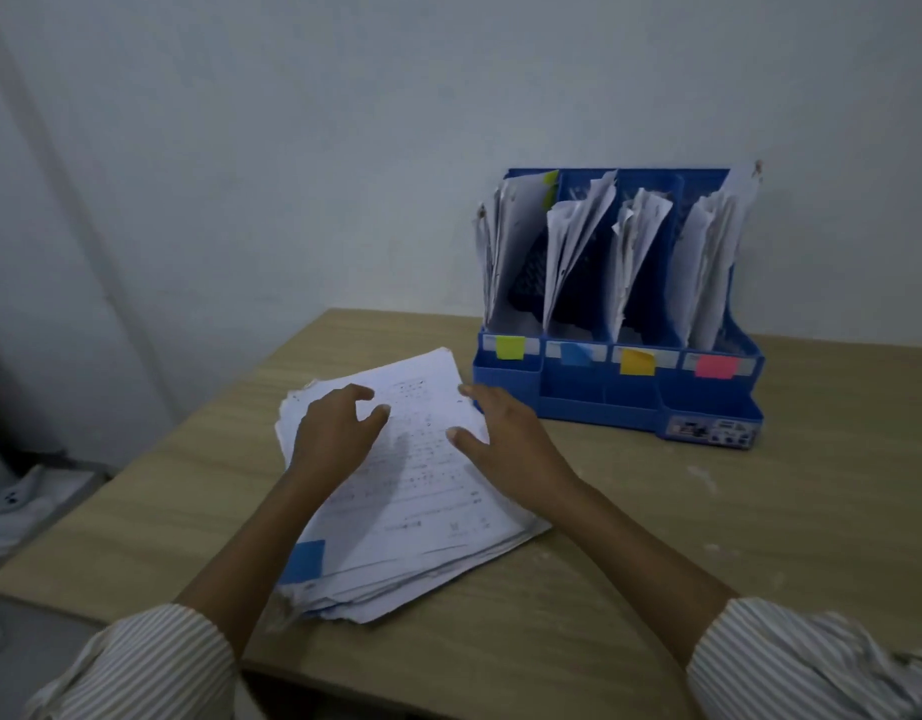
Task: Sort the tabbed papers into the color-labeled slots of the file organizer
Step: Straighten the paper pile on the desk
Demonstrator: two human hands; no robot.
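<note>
The left hand (334,433) rests with loosely bent fingers on the paper stack (422,491), gripping nothing. The right hand (505,439) lies spread along the stack's right edge. A blue tab (304,561) shows at the stack's near corner. Beyond on the bench (656,537) stands the organizer (625,387), its four slots holding papers.

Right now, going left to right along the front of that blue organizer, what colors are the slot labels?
Yellow label → blue label → orange label → pink label, all on the file organizer.
</note>
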